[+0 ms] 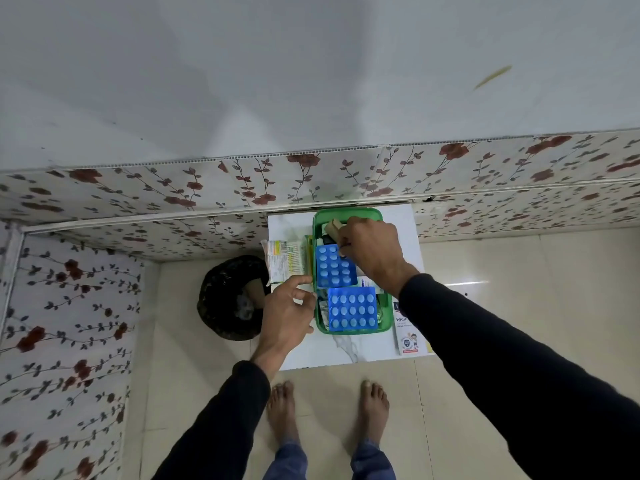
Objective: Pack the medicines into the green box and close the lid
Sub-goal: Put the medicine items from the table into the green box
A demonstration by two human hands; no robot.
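A green box (346,213) stands open on a small white table (298,223). Inside lie two blue blister packs of white tablets, one (335,265) in the middle and one (352,309) at the near end. My right hand (372,252) hovers over the box's far half, fingers closed on a small tan carton (335,227) that tilts into the box. My left hand (285,311) rests at the box's left wall, fingers slightly spread, holding nothing. Left of the box lie medicine sachets (285,259) with green and orange print. No lid is visible.
A white leaflet or carton (406,336) with "WASH" print lies right of the box, partly under my right sleeve. A black-lined bin (230,299) sits on the floor left of the table. Floral wall panels stand behind and left. My bare feet are below the table.
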